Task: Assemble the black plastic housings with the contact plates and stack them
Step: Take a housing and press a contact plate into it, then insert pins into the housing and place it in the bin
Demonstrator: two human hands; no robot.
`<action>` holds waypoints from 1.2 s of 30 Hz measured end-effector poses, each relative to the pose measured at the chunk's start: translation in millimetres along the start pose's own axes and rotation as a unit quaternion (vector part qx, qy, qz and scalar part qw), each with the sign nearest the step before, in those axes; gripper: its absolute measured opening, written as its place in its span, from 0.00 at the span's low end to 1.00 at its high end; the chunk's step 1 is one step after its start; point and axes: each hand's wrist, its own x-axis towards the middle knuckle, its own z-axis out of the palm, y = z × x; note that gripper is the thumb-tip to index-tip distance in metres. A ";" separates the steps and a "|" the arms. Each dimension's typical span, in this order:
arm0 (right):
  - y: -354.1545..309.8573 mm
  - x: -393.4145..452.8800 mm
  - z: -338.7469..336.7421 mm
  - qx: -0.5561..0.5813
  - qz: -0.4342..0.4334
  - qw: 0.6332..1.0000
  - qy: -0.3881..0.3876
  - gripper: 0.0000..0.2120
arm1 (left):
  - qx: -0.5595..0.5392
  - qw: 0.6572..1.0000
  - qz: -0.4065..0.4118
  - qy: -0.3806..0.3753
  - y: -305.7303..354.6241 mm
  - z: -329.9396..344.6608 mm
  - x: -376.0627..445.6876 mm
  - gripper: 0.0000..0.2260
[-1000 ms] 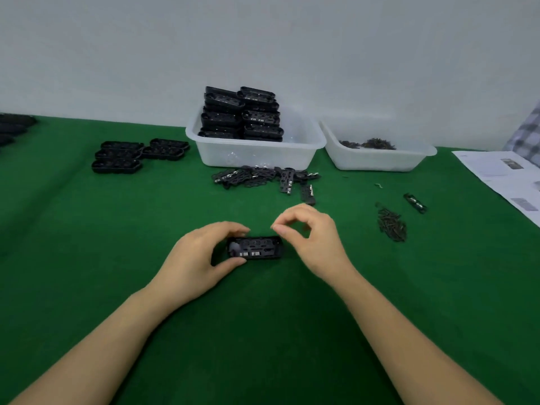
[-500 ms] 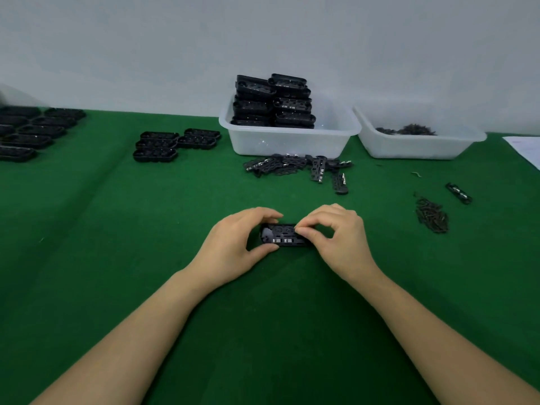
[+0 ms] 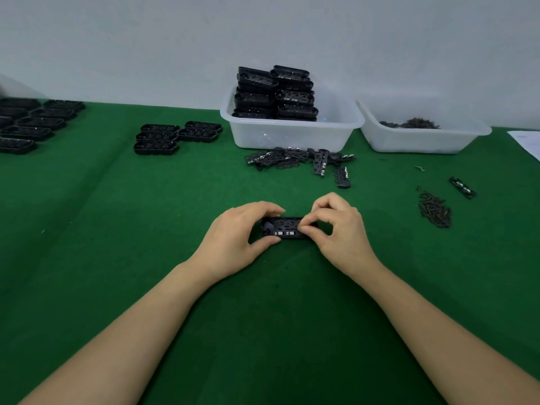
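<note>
Hands meet at the cloth's middle: your left hand [image 3: 233, 241] holds the black case [image 3: 285, 228] by its nine o'clock end, your right hand [image 3: 336, 229] pinches its three o'clock end. Press the plate flat, gently.

Left hand [image 3: 236, 239]: fingers and thumb curled, clasping housing [image 3: 285, 228] end.
Right hand [image 3: 340, 232]: fingertips pinched together at other end.
Forearms: bare, converging inward.

Matt green cloth, faintly fuzzy, over the counter [image 3: 117, 229]. Black matt plastic on the housing [image 3: 285, 228], small bright metal contacts set in it. Translucent white plastic, smooth, slightly glossy, for both tubs [image 3: 292, 135]. Dull dark metal screws [image 3: 435, 210].
</note>
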 end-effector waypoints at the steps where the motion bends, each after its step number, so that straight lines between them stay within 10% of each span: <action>1: -0.2 0.5 -0.1 0.016 0.022 1.000 -0.011 0.05 | 0.007 1.000 0.006 0.003 0.0 -0.1 -0.1 0.18; 13: 1.9 26.2 -13.8 0.148 0.216 0.947 -0.189 0.15 | 0.054 0.997 0.060 0.004 3.4 -0.5 -2.0 0.16; 23: 27.7 11.2 -34.8 0.157 0.081 0.962 -0.208 0.16 | 0.041 0.998 0.037 0.007 1.3 0.8 -1.8 0.17; 29: 23.4 10.8 -16.9 -0.040 -0.009 0.984 -0.174 0.19 | 0.029 0.999 -0.002 -0.017 -2.4 1.4 3.2 0.14; 36: 30.8 10.4 -22.5 0.084 0.014 0.990 -0.111 0.18 | 0.026 1.000 -0.013 0.006 -13.6 -16.6 27.8 0.13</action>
